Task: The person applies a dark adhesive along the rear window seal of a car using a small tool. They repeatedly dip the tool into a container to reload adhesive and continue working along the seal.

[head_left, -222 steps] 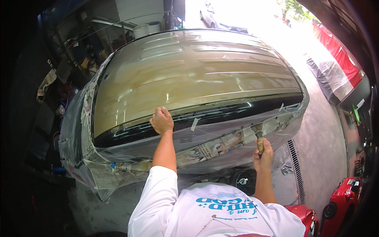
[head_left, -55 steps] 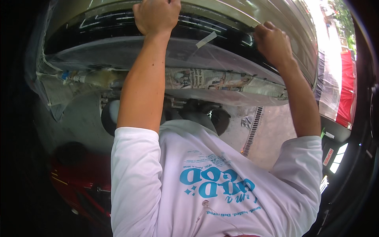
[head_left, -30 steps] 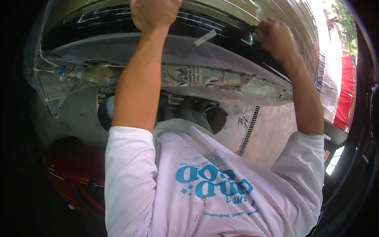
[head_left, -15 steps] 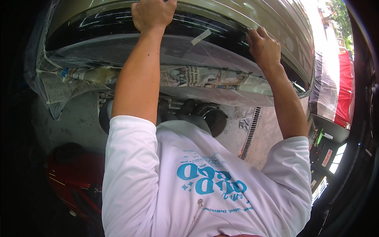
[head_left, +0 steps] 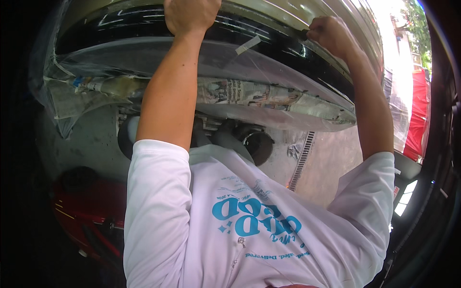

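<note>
My left hand (head_left: pixel 192 15) is at the top edge, over the upper border of a glossy black band (head_left: pixel 129 30) on a curved olive-gold vehicle panel (head_left: pixel 288 14). Its fingers run out of the picture, so their grip is hidden. On the right, my right hand (head_left: pixel 331 37) is closed in a pinch against the panel, just above the black band. A small dark thing shows at its fingertips, too unclear to name. A short pale strip of tape (head_left: pixel 248 45) sticks across the band's lower border, between both hands.
Clear plastic sheeting (head_left: pixel 216 57) and taped newspaper (head_left: pixel 254 92) cover the part below the band. Under it lie a grey floor with a drain grate (head_left: pixel 301 161) and a round dark object (head_left: pixel 257 145). A red vehicle (head_left: pixel 89 216) stands at lower left, a red sheet (head_left: pixel 418 113) at far right.
My right hand has moved up and slightly right along the panel, its elbow swinging outward. My left hand has shifted slightly up and right, its fingers now further out of view.
</note>
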### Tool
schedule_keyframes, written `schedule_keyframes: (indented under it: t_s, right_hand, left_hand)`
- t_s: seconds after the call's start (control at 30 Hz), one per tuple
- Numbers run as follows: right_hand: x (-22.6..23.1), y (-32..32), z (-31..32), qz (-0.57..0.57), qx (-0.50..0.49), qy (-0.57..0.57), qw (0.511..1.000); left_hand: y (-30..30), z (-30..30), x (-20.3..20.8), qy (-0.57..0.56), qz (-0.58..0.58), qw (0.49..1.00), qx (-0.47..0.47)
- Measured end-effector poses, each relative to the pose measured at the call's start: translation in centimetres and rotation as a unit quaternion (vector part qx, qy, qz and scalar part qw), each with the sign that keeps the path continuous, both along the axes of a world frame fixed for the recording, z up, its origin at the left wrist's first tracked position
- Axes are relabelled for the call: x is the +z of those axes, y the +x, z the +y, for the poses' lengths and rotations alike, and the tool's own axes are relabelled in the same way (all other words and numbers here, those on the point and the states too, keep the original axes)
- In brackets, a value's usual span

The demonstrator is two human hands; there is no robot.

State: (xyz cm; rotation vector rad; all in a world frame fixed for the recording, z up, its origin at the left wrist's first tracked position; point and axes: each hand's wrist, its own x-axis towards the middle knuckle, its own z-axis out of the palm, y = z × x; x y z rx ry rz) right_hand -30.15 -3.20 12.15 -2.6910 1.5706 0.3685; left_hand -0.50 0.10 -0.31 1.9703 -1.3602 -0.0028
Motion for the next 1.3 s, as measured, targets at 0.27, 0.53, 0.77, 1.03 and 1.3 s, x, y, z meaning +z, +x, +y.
schedule_keyframes:
  t_s: [0.27, 0.53, 0.77, 1.03, 1.3]
  right_hand:
    - [-5.4, -2.3, 5.8, -0.002, -0.032, -0.149, 0.988]
    - [-0.5, 0.8, 1.5, 0.038, 0.011, -0.056, 0.998]
    - [-3.1, -2.6, 4.0, 0.005, 0.01, -0.107, 0.994]
    - [-4.3, -1.1, 6.3, -0.015, -0.034, -0.168, 0.985]
    - [-4.7, -0.9, 5.3, 0.016, -0.023, -0.163, 0.986]
  left_hand:
    - [0.3, 0.2, 0.0, -0.05, -0.025, 0.998, -0.002]
    - [-0.2, -0.1, -0.2, -0.012, -0.026, 1.0, 0.001]
    - [0.1, 0.2, 0.4, -0.01, -0.023, 1.0, -0.002]
    - [0.2, 0.3, 0.4, -0.005, -0.016, 1.0, -0.001]
    - [0.1, 0.0, 0.0, -0.01, -0.008, 1.0, -0.003]
